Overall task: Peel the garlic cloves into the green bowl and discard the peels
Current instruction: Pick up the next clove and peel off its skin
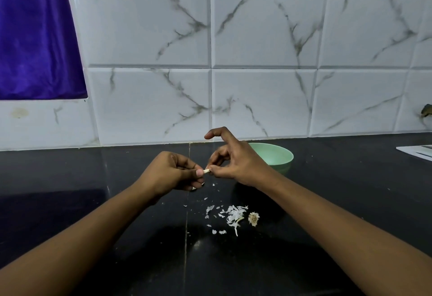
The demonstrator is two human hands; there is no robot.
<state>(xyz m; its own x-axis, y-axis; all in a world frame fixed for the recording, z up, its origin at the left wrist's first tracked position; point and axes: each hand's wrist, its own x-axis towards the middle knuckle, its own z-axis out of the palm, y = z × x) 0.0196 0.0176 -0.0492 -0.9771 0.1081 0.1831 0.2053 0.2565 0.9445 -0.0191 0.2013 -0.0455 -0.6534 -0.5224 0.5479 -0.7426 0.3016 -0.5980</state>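
A: Centre frame, the left hand (173, 170) pinches a small pale garlic clove (206, 171); the right hand (230, 161) pinches its tip.

B: Round pale-green plastic bowl (279, 155) just behind, white papery peels (233, 216) scattered lower centre.

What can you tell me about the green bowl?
The bowl is pale mint green, round and smooth, maybe plastic. It stands upright on the black counter, close to the tiled wall. The part of its inside that shows looks bare. The right hand, in front, hides its left side; whether they touch cannot be told.
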